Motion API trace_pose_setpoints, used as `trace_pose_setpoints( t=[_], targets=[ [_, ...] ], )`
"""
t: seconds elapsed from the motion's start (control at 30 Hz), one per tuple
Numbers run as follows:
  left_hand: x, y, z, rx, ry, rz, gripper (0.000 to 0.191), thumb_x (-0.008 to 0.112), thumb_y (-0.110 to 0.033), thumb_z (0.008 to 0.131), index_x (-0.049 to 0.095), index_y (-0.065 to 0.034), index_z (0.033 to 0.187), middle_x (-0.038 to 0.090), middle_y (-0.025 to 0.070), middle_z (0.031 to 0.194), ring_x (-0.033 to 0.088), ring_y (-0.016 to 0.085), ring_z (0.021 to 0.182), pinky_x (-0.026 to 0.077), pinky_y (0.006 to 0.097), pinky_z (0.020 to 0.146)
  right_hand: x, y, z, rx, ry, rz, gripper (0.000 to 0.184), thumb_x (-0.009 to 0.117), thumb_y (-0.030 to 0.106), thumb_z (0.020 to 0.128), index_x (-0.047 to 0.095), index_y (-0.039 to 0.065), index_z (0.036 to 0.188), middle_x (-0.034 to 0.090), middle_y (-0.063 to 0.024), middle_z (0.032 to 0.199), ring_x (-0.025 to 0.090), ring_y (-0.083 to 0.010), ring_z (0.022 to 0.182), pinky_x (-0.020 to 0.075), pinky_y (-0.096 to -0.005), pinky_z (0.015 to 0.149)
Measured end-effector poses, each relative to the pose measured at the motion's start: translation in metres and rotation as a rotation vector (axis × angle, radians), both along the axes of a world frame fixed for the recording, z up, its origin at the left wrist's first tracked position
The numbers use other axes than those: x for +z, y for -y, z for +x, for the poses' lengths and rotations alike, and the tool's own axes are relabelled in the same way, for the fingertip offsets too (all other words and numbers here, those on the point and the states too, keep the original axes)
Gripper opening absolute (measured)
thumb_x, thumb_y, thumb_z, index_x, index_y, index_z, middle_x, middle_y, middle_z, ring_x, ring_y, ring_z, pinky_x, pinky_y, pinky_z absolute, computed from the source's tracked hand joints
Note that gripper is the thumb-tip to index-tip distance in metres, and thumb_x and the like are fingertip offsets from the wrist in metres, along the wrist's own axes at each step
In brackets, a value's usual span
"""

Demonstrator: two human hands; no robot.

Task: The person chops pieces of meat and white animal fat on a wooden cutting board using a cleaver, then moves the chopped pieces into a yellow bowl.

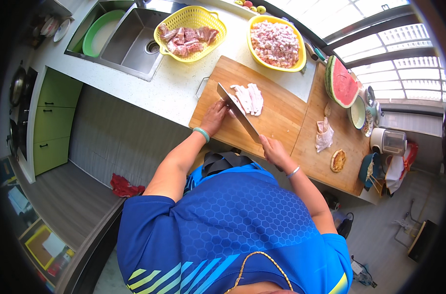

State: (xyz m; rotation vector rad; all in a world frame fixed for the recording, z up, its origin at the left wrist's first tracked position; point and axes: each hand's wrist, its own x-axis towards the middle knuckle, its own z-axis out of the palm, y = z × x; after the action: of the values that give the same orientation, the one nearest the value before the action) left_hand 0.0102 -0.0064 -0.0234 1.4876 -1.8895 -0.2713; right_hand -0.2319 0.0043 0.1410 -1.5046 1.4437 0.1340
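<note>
My right hand (276,151) is closed around the handle of a cleaver (241,115), whose blade slants up and left over a wooden cutting board (278,99). On the blade's left side, my left hand (215,115) has its fingertips on a piece of pale meat, partly hidden by fingers and blade. Several strips of fatty pale meat (249,98) lie side by side just beyond the blade. Behind the board stands a yellow basin (303,55) heaped with diced meat (274,42). A yellow colander (193,14) with reddish meat chunks (188,39) is farther left.
Left of the colander is a steel sink (129,42) with a green basin (90,35). To the right are a cut watermelon (342,82), a plastic bag (324,137), a round flatbread (338,160), a bowl (357,112) and a white appliance (386,140).
</note>
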Motion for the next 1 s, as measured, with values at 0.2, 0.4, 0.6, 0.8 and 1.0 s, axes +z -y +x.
trace_pose_setpoints(
  t=[0.2, 0.4, 0.6, 0.8, 1.0],
  targets=[
    [0.006, 0.002, 0.003, -0.024, -0.028, -0.041, 0.017, 0.057, -0.008, 0.081, 0.061, -0.003, 0.097, 0.056, 0.0124, 0.11, 0.054, 0.03, 0.105, 0.044, 0.0386, 0.091, -0.005, 0.017, 0.0, -0.023, 0.032, 0.185, 0.062, 0.031, 0.053, 0.097, 0.056, -0.002, 0.082, 0.045, -0.0065, 0.047, 0.047, -0.0172, 0.04, 0.0408, -0.0346, 0.043],
    [0.001, 0.001, 0.004, -0.066, -0.036, -0.004, 0.015, 0.059, -0.007, 0.078, 0.061, -0.0023, 0.093, 0.058, 0.0127, 0.106, 0.055, 0.03, 0.101, 0.045, 0.0386, 0.087, -0.02, 0.038, 0.029, 0.056, 0.005, 0.193, 0.064, 0.029, 0.053, 0.097, 0.058, -0.005, 0.097, 0.048, -0.0108, 0.051, 0.052, -0.0222, 0.045, 0.0426, -0.0378, 0.048],
    [-0.009, -0.001, 0.004, -0.063, 0.049, 0.062, 0.022, 0.054, -0.008, 0.079, 0.061, -0.0033, 0.099, 0.057, 0.0119, 0.111, 0.053, 0.028, 0.108, 0.044, 0.0357, 0.092, -0.04, 0.039, 0.065, 0.142, 0.123, -0.131, 0.058, 0.031, 0.049, 0.097, 0.055, -0.003, 0.088, 0.053, -0.0164, 0.063, 0.054, -0.0295, 0.058, 0.0432, -0.0399, 0.056],
    [-0.002, 0.003, 0.001, -0.049, 0.037, 0.013, 0.023, 0.053, -0.008, 0.08, 0.06, -0.0036, 0.102, 0.056, 0.0124, 0.112, 0.052, 0.028, 0.109, 0.042, 0.0367, 0.096, -0.037, 0.004, 0.015, 0.055, 0.069, -0.101, 0.057, 0.033, 0.048, 0.096, 0.058, -0.002, 0.09, 0.06, -0.0258, 0.079, 0.057, -0.0407, 0.077, 0.044, -0.0451, 0.07],
    [-0.001, 0.001, 0.0, -0.083, 0.079, 0.037, 0.021, 0.055, -0.009, 0.082, 0.06, -0.0056, 0.102, 0.056, 0.0109, 0.11, 0.051, 0.027, 0.109, 0.041, 0.037, 0.096, -0.02, -0.005, -0.002, -0.221, 0.296, -0.006, 0.047, 0.04, 0.045, 0.097, 0.057, 0.002, 0.087, 0.046, -0.004, 0.051, 0.047, -0.0112, 0.044, 0.0375, -0.0274, 0.042]
  ],
)
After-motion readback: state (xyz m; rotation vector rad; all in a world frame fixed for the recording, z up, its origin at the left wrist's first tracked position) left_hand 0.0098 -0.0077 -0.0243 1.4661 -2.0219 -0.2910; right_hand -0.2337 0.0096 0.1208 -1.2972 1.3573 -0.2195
